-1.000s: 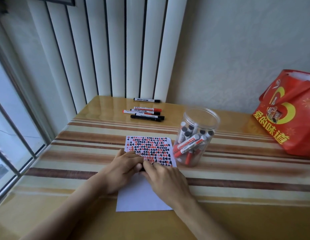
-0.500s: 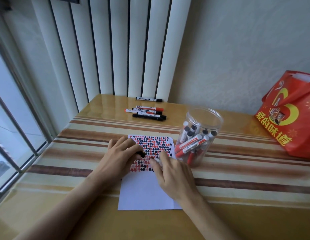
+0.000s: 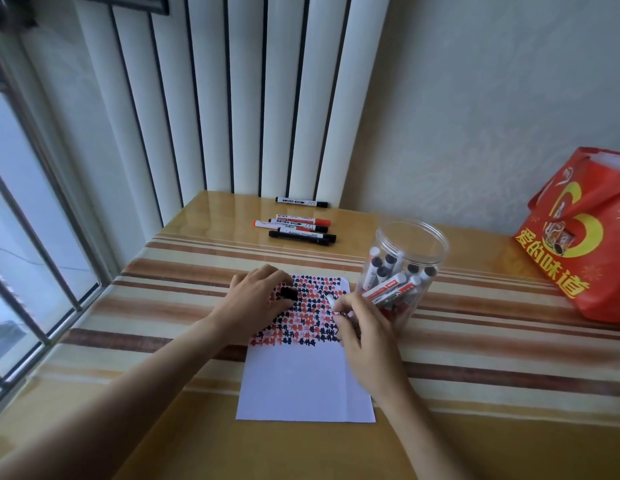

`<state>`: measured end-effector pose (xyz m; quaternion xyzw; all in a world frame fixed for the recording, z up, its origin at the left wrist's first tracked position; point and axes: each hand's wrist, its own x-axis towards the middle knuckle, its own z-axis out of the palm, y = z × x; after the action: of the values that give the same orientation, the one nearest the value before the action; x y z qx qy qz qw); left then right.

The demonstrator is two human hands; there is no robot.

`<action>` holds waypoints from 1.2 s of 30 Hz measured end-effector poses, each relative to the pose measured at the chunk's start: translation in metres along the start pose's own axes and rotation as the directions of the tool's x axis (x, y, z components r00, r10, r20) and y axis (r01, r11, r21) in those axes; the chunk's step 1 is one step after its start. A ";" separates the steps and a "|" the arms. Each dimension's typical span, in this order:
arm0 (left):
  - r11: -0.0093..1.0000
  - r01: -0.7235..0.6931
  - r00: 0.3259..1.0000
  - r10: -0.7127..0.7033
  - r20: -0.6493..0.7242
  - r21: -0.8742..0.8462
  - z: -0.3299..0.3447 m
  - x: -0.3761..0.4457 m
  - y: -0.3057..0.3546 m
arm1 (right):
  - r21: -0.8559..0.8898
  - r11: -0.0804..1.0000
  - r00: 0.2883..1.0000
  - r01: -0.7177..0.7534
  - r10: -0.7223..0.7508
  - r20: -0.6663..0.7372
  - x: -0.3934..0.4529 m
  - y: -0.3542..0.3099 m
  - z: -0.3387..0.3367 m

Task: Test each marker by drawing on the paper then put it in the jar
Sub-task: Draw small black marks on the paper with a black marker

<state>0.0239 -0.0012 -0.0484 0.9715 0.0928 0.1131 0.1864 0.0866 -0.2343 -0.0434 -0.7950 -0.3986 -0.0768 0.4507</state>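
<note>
The right hand [image 3: 367, 344] pinches an uncapped marker [image 3: 340, 308] in its grip, tip over the scribbled paper [image 3: 301, 386] – ready to draw – while the left hand [image 3: 256, 303] holds the black cap [image 3: 288, 292] aside, the jar [image 3: 405, 271] just beside on the counter [image 3: 474, 427] for an easy drop.

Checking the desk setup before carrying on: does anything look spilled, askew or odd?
Nothing stands out. The jar stands upright, the paper lies flat, spare markers lie at the back. The left hand holds a black cap, the right hand an uncapped marker.
</note>
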 end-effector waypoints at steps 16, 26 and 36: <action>0.988 0.055 0.998 -0.059 0.024 0.147 0.002 -0.044 -0.022 | 0.648 0.639 0.906 -0.415 0.354 0.231 -0.001 -0.005 -0.003; 0.986 0.057 0.998 -0.059 0.007 0.155 0.003 -0.043 -0.024 | 0.368 0.860 0.935 -0.354 0.334 0.120 -0.010 0.003 0.009; 0.986 0.057 0.998 -0.059 0.006 0.156 0.003 -0.043 -0.023 | 0.287 0.890 0.936 -0.353 0.333 0.118 -0.011 0.003 0.011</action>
<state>-0.0196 0.0094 -0.0678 0.9806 0.1284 0.0948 0.1137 0.0791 -0.2326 -0.0572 -0.7761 -0.2737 0.0924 0.5605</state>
